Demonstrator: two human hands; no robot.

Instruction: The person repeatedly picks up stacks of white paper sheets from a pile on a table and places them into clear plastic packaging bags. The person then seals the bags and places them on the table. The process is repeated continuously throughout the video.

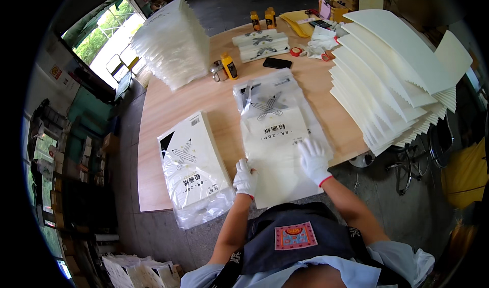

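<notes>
In front of me a stack of cream drawing paper [277, 178] lies partly inside a clear plastic bag [313, 112] printed with crossed pencils. The near end of the paper reaches the table's front edge. My left hand [245, 180], in a white glove, is closed at the left edge of the paper, its fingers partly hidden. My right hand [314, 160], also gloved, lies on the right side of the bag with fingers stretched out. To the left rests a pile of filled paper packs [196, 158], with loose plastic at its near end.
A tall pile of plastic-wrapped packs [173, 43] stands at the far left. Fanned paper stacks [382, 79] fill the table's right side. Farther back are an orange bottle [229, 66], a glass jar [218, 72], a black phone [277, 63] and rolled printed bags [262, 46].
</notes>
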